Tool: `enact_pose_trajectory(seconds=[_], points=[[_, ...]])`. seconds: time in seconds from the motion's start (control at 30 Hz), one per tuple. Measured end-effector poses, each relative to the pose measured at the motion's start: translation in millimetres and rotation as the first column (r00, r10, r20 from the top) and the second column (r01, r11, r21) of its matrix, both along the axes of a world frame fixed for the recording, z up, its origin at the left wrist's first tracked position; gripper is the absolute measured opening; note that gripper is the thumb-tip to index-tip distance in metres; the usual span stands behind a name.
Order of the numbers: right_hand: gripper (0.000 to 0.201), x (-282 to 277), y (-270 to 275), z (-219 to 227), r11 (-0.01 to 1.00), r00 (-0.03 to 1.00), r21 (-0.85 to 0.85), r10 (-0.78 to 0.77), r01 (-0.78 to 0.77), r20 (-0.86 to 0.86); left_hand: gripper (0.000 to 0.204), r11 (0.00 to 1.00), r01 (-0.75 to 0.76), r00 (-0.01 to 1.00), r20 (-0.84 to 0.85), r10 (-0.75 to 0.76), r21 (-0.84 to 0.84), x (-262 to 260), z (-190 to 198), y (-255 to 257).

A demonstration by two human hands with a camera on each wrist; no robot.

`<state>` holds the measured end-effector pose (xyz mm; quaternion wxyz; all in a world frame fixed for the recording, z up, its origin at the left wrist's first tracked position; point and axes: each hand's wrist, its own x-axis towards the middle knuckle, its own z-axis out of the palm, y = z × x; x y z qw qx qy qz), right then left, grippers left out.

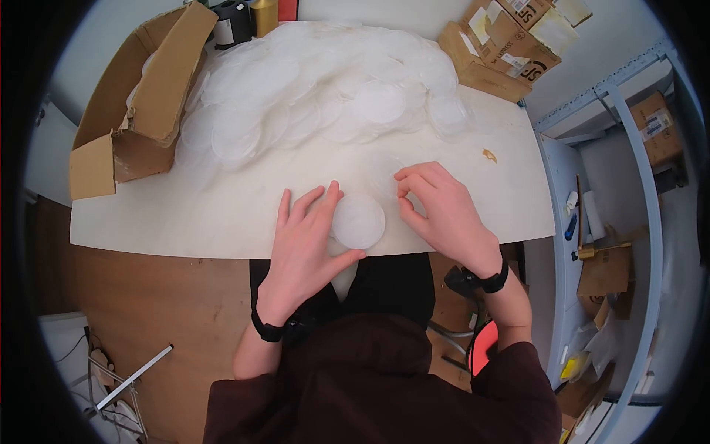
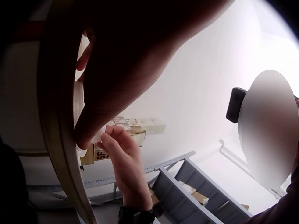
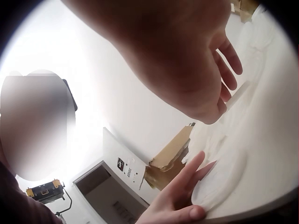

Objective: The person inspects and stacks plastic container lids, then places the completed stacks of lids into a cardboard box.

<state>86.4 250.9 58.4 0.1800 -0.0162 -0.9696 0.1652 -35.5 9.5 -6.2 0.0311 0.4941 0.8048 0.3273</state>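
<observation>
A round stack of thin, translucent white discs [image 1: 359, 221] lies at the table's front edge. My left hand [image 1: 305, 235] spreads around its left side, fingers fairly straight, with the thumb tip at the stack's near rim. Just right of the stack, my right hand [image 1: 442, 214] pinches a thin clear disc [image 1: 383, 172] between thumb and fingertips. That disc shows edge-on in the right wrist view as a pale strip [image 3: 238, 96] by the fingers. Behind both hands spreads a big heap of similar loose discs [image 1: 310, 89].
An open cardboard box [image 1: 159, 96] stands at the table's left, with more cartons [image 1: 510, 48] at the back right. A small brown scrap [image 1: 489, 155] lies on the white table [image 1: 510, 192]. Grey metal shelving [image 1: 636, 148] rises beyond the right edge.
</observation>
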Motion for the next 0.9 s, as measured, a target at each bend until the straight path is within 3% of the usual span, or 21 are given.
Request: enact_pose_trajectory(seconds=[0.07, 0.3, 0.53, 0.6, 0.73, 0.83, 0.9], points=[[0.017, 14, -14, 0, 0.992, 0.990, -0.075, 0.105, -0.098, 0.093, 0.117, 1.000, 0.013, 0.999, 0.034, -0.013, 0.020, 0, 0, 1], [0.017, 17, -40, -23, 0.962, 0.961, -0.030, 0.271, -0.270, 0.059, 0.119, 1.000, 0.005, 0.999, 0.038, -0.006, 0.019, -1, -4, 1], [0.021, 14, -36, -25, 0.957, 0.956, -0.054, 0.287, -0.284, 0.054, 0.103, 1.000, 0.013, 1.000, -0.007, -0.013, -0.004, 0, 0, 0], [0.026, 11, -34, -21, 0.938, 0.943, -0.127, 0.331, -0.323, 0.045, 0.100, 1.000, 0.018, 1.000, -0.013, -0.018, 0.005, 0, -2, 1], [0.026, 3, -30, -12, 0.943, 0.943, -0.051, 0.331, -0.329, 0.039, 0.096, 1.000, 0.018, 1.000, -0.014, -0.018, -0.019, -1, -2, 0], [0.027, -2, -23, -14, 0.932, 0.926, -0.087, 0.360, -0.352, 0.116, 0.094, 1.000, 0.013, 1.000, -0.023, -0.013, -0.012, -1, -3, 0], [0.023, -14, -9, -8, 0.959, 0.968, -0.172, 0.239, -0.224, 0.071, 0.094, 1.000, 0.014, 0.999, -0.038, -0.014, -0.007, -2, -3, -1]])
